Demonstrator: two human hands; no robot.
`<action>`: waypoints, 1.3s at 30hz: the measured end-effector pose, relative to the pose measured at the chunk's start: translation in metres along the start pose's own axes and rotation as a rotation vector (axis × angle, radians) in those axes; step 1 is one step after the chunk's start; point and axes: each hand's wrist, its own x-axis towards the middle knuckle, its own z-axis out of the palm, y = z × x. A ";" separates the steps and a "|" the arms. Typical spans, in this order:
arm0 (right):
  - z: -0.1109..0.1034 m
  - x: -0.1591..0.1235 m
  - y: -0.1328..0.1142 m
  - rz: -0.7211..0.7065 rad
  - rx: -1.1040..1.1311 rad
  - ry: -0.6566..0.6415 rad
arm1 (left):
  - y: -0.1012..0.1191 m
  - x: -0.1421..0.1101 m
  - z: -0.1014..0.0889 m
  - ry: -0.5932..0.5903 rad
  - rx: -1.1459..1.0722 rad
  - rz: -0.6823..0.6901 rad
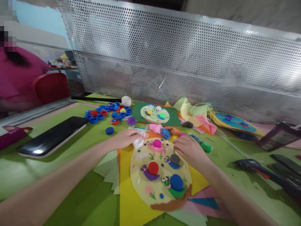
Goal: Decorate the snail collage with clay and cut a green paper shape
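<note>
My left hand [125,139] is closed on a clear packet of white clay [138,143] at the upper left edge of a cream disc [145,153]. Over the disc's upper right edge, my right hand [191,149] has its fingers curled together; anything in them is hidden. The disc lies on yellow paper [128,204] and bears clay snails with bottle-cap shells: a red cap [153,168], a blue cap [176,182], a grey cap [174,159] and a pink round shell [157,143]. A brown clay strip [171,204] runs along its lower edge. Wrapped pink clay [155,128] and blue clay [166,134] lie between my hands.
Loose bottle caps [101,114] and a phone [54,136] lie left. A glue gun [251,164] and dark box [278,136] are right. Behind are a decorated green card [137,114], paper scraps [199,114] and a perforated metal panel [188,47]. A person [18,75] sits far left.
</note>
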 end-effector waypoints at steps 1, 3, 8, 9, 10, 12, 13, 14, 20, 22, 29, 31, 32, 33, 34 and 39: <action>0.000 0.000 0.000 -0.013 -0.006 0.000 | 0.000 0.000 0.000 -0.003 -0.003 -0.001; -0.001 0.000 0.002 -0.024 -0.020 0.008 | 0.000 0.000 0.000 -0.007 -0.013 -0.001; -0.001 0.000 0.004 -0.025 -0.033 0.030 | 0.001 0.000 0.000 -0.016 -0.032 0.010; 0.000 0.001 0.005 -0.035 -0.030 0.030 | 0.002 0.000 0.000 -0.017 -0.031 0.013; 0.000 0.001 0.005 -0.047 -0.024 0.029 | 0.002 -0.001 -0.001 -0.018 -0.029 0.016; 0.000 0.001 0.006 -0.069 -0.010 0.029 | 0.002 -0.001 -0.001 -0.020 -0.021 0.023; 0.000 0.001 0.006 -0.079 -0.001 0.030 | 0.002 -0.002 -0.001 -0.021 -0.017 0.025; -0.001 0.000 0.008 -0.089 0.009 0.029 | 0.003 -0.002 -0.001 -0.021 -0.012 0.027; -0.002 -0.004 0.017 -0.059 0.068 0.013 | 0.001 -0.001 -0.001 -0.018 -0.013 0.024; -0.001 -0.004 0.018 -0.011 0.093 0.012 | 0.000 -0.001 -0.002 -0.003 -0.017 0.018; 0.004 -0.002 0.015 0.132 0.223 0.009 | -0.005 -0.003 -0.004 0.073 0.004 0.037; 0.003 -0.001 0.013 0.151 0.257 0.013 | -0.004 -0.004 -0.004 0.072 0.019 0.063; 0.003 -0.001 0.011 0.153 0.273 0.012 | -0.003 -0.005 -0.003 0.067 0.029 0.074; 0.003 0.000 0.010 0.153 0.286 0.010 | -0.003 -0.006 -0.003 0.061 0.040 0.083; 0.002 0.000 0.008 0.154 0.297 0.008 | -0.002 -0.006 -0.003 0.052 0.052 0.092; 0.001 0.003 0.002 0.160 0.323 -0.001 | -0.002 -0.006 -0.003 0.031 0.108 0.108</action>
